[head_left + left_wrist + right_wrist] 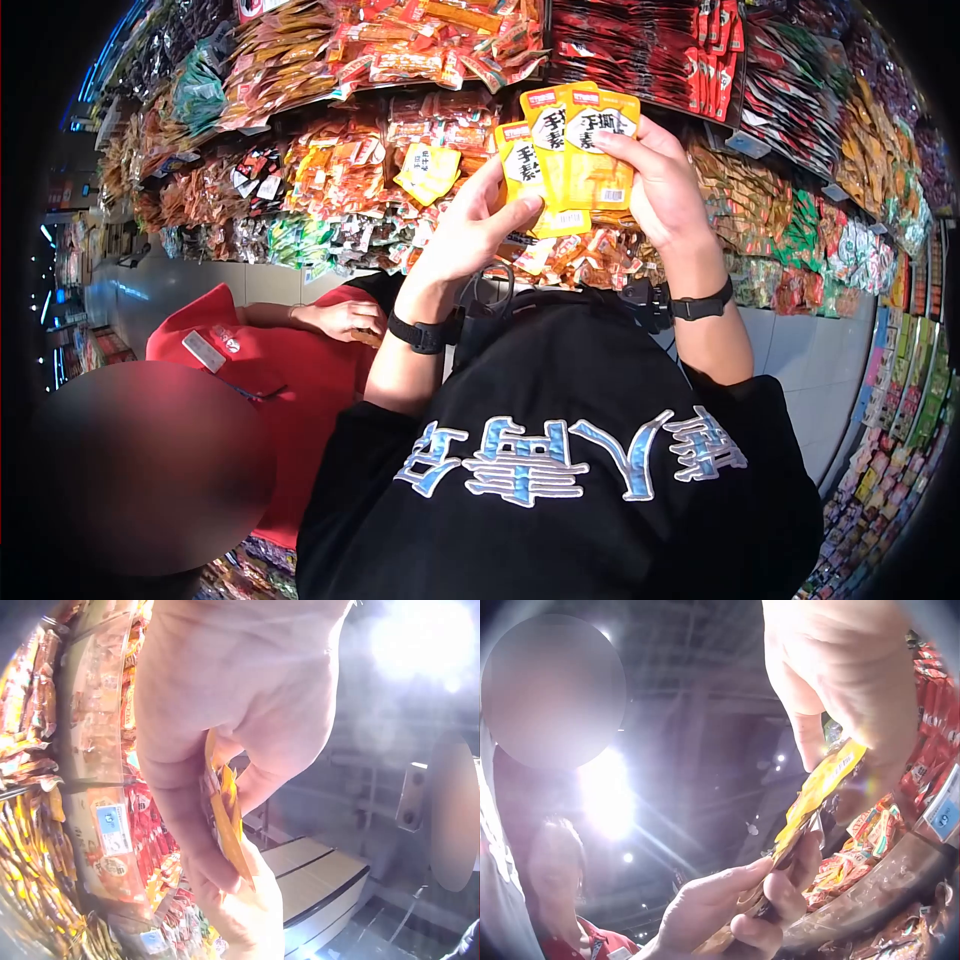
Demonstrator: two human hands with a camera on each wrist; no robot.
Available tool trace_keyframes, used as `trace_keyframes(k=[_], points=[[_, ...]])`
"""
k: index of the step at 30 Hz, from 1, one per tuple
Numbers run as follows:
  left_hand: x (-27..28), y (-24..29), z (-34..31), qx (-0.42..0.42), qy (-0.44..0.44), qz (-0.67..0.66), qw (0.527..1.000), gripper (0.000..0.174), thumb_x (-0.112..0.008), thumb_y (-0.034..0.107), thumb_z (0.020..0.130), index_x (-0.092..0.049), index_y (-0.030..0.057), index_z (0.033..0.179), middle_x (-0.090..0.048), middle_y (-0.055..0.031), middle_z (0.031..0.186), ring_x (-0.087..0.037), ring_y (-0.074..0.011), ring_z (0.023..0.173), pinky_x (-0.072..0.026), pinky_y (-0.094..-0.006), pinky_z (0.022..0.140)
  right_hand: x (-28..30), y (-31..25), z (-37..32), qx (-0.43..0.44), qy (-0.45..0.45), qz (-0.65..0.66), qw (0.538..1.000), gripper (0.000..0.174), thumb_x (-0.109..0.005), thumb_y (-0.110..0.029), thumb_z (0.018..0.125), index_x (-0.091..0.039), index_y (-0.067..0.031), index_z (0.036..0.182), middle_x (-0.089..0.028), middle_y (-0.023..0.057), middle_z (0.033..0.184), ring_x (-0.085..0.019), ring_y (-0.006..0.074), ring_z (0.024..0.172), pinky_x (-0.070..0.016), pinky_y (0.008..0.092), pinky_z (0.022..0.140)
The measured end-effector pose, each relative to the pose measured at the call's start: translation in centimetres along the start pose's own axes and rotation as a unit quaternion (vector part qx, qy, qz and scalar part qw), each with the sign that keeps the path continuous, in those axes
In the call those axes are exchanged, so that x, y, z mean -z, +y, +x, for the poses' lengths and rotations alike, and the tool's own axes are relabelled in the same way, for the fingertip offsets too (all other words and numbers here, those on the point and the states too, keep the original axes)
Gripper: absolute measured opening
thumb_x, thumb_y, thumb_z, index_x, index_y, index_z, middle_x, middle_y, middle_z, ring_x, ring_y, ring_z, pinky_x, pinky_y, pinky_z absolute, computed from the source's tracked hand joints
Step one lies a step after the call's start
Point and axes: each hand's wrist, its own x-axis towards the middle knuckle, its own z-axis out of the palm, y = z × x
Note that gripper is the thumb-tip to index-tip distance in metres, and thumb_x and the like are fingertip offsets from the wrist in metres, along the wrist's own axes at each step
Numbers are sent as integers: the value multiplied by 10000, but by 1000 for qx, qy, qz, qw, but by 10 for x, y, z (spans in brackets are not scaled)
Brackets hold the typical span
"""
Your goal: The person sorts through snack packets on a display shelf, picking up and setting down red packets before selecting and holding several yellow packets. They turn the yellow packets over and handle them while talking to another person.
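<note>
Beside heaped wrapped snacks [871, 829] and a blue price tag [945, 817], the right-hand grip [847, 679] and left-hand grip [712, 901] pinch yellow packets [817, 786] between them, a person in red [609, 940] beyond.

- Right yellow packet [605, 178], top centre: "手撕" over "素", black print.
- Middle yellow packet [551, 122]: "手", "素", partly covered.
- Left yellow packet [524, 172]: "手", "素", next character cut off.
- Black shirt [560, 555]: big blue-white characters, upside down, can't read safely.
- Blue price label [944, 819], right edge: ends in "9", start blurred.
- Shelf label [112, 827], left side: digits blurred.
- Name badge [204, 352] on red shirt [290, 350]: too small.
</note>
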Motion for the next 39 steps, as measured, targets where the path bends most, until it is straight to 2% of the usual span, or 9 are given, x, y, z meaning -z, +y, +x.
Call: trace_keyframes(k=[10,13,16,22,27,30,34,35,39], points=[[2,-8,2,-50,-21,31,998,708,-576,-61,859,-272,21,1493,-457,-113,1434,-463,-183,1301,-442,-309,1026,-7,12,3,61,20,-43,997,279,-560,8,931,-576,29,1209,-669,99,1126,-652,153,1002,-525,313,903],[-4,4,-5,15,1,-31,999,759,-530,-99,819,-239,18,1510,-417,-113,1466,-462,-175,1302,-437,-311,1029,-4,11,2,84,39,-24,995,310,-567,6,931,-558,23,1240,-660,93,1145,-644,160,1034,-519,327,925],[3,-9,-3,-30,6,-36,999,768,-511,-109,811,-228,15,1514,-445,-107,1447,-461,-165,1302,-459,-308,1003,8,6,7,152,85,-21,984,316,-574,17,920,-557,10,1236,-664,91,1129,-645,171,1035,-522,338,929],[11,-15,3,-23,-6,6,1000,802,-545,-109,824,-197,30,1533,-499,-100,1397,-505,-151,1243,-503,-270,921,28,-23,-1,130,109,10,986,318,-580,-11,930,-545,15,1245,-656,109,1162,-636,198,1072,-489,350,977],[10,-27,7,57,-3,99,993,356,-643,-77,854,-458,45,1134,-591,-64,1063,-616,-96,923,-514,-242,811,9,-7,2,103,-16,-78,991,299,-590,19,922,-567,21,1220,-667,94,1123,-647,145,1006,-523,318,915],[1,-2,5,108,15,153,982,349,-708,-25,846,-503,43,1120,-616,-23,965,-630,-79,868,-523,-241,761,3,7,8,68,-43,-110,991,270,-601,43,907,-598,37,1177,-683,88,1074,-661,130,936,-549,300,858],[13,-8,7,-7,78,-30,996,398,-714,-56,814,-607,33,1187,-661,-19,1053,-646,-100,882,-531,-245,824,8,15,10,50,-31,-112,992,251,-615,37,900,-615,42,1151,-684,92,1076,-656,131,949,-545,305,864],[12,-6,8,-29,111,-56,992,342,-705,-25,833,-620,22,1161,-700,-13,920,-654,-87,834,-524,-231,812,7,17,9,49,-28,-107,993,262,-613,32,905,-606,40,1166,-683,92,1084,-655,133,960,-540,312,878],[31,-20,13,-34,136,-105,984,259,-696,48,873,-643,39,1127,-708,-4,934,-646,-63,795,-507,-214,748,5,21,10,70,-9,-84,994,278,-597,35,915,-591,28,1192,-680,95,1103,-656,147,984,-533,317,896]])
